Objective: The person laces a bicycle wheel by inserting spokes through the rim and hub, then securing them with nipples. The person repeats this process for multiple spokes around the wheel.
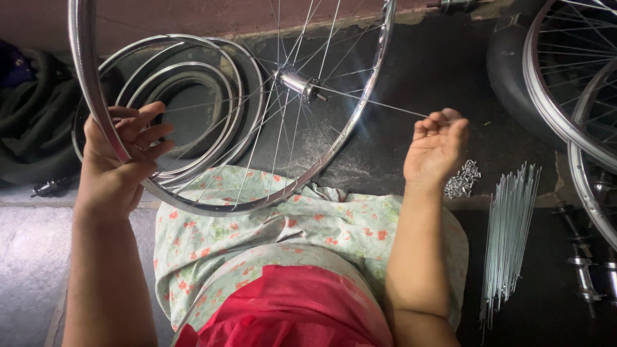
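We see a bicycle wheel rim [96, 96] held upright over the lap, left hand [122, 160] gripping its left arc, fingers [151, 132] curled loosely round the metal. The hub [297, 82] sits up and right of that hand. The right hand [437, 148] pinches the outer end of a loose spoke [373, 103], fingertips pressed together on it. The spoke's long axis runs from the hub down-right to the right hand, so the right hand is nearer it. On the floor near the right edge lie a spoke bundle [508, 238] and, just beside the right wrist, a heap of nipples [463, 180]. Stacked bare rims [193, 71] lie on the floor behind the wheel.
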Available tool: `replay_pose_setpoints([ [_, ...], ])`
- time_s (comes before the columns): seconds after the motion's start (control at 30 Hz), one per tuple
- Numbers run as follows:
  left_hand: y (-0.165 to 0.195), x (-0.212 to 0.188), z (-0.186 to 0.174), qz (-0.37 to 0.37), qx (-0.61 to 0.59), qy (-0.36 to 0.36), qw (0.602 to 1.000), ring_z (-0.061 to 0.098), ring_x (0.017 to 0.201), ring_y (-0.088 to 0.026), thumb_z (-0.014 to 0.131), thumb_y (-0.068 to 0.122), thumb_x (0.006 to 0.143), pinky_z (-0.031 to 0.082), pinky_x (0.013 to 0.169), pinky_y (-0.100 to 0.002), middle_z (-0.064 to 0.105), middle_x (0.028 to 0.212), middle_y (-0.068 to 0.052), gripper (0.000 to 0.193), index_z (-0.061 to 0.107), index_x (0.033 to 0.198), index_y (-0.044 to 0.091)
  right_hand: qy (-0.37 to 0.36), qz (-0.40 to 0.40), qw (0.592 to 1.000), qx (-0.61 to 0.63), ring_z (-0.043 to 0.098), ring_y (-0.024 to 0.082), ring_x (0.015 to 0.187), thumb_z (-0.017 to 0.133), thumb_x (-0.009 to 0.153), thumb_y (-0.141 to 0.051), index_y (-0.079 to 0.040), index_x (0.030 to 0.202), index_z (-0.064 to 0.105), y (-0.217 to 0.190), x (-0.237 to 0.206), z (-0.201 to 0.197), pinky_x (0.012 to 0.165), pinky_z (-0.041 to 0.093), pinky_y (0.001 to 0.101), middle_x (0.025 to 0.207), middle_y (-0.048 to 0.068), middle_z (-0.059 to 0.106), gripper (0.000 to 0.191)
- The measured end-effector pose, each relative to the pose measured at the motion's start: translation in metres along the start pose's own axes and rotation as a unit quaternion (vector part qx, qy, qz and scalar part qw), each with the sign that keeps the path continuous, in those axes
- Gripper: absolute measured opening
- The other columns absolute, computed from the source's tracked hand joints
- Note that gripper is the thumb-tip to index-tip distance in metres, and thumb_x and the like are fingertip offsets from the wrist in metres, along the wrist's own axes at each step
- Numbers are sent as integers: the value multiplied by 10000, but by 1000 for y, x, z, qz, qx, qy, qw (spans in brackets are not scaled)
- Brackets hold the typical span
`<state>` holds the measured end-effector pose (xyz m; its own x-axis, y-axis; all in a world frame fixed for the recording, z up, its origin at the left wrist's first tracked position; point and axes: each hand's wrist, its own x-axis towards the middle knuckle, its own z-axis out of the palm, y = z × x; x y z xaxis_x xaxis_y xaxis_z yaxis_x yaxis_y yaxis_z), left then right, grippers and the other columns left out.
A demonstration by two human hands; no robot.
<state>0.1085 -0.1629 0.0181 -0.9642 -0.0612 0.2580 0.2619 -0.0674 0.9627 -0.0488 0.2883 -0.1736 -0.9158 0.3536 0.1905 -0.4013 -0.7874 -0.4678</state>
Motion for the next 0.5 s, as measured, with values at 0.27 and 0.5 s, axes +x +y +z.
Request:
replay_pose_setpoints([
  [0.27, 2, -3, 5, 2, 2, 5, 1000, 632, 1317, -308, 493, -237, 711, 563, 1104, -445, 539, 1541, -216, 778, 441, 1410, 101, 112, 57, 987, -102, 651, 154, 851, 648, 1031, -263, -35, 1133, 657, 22, -4, 8, 816, 580, 332, 969, 71, 700, 250],
  [0.5, 4, -16, 15, 3, 16, -3, 1000, 641, 1299, -306, 444, -245, 677, 557, 1066, -423, 492, 1574, -227, 808, 416, 1405, 104, 140, 76, 976, -146, 620, 139, 709, 662, 1018, -244, -41, 1051, 655, 57, -14, 24, 675, 559, 306, 872, 64, 680, 207],
])
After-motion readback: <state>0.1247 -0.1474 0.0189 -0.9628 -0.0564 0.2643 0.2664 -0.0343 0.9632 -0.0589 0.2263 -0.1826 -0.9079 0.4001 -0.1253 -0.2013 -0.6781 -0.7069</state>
